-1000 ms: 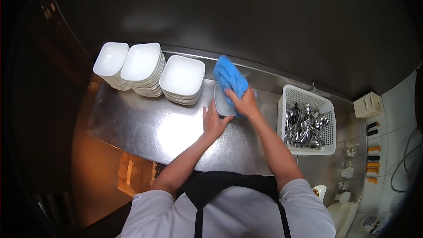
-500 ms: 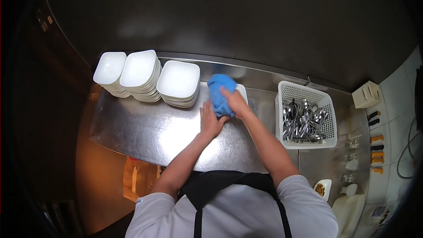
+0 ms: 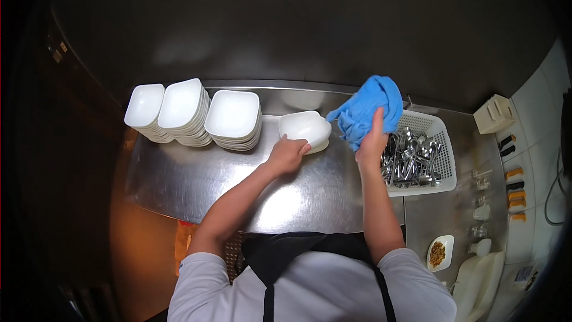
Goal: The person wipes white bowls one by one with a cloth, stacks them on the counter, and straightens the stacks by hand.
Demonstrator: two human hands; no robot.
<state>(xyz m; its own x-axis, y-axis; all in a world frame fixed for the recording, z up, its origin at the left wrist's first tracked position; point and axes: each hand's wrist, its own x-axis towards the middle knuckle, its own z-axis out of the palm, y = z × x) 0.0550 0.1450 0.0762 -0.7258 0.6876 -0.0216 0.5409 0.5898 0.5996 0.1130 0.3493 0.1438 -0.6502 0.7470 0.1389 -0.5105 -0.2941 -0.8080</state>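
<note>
My left hand grips the near edge of a white square dish, which is tilted over another white dish on the steel counter. Raised to the right, my right hand is closed on a bunched blue cloth, apart from the dishes. The cloth covers the left back corner of a white basket that holds cutlery. Left of my left hand stands a stack of white square dishes.
Two more dish stacks stand at the back left. On the right are a small dish of food, several glasses and cups, a beige block and several knives with orange or black handles. A dark wall rises behind the counter.
My right hand has lifted the blue cloth off the dish and moved right, beside the basket. My left hand now grips the dish edge, and the dish is tilted. The view has shifted slightly.
</note>
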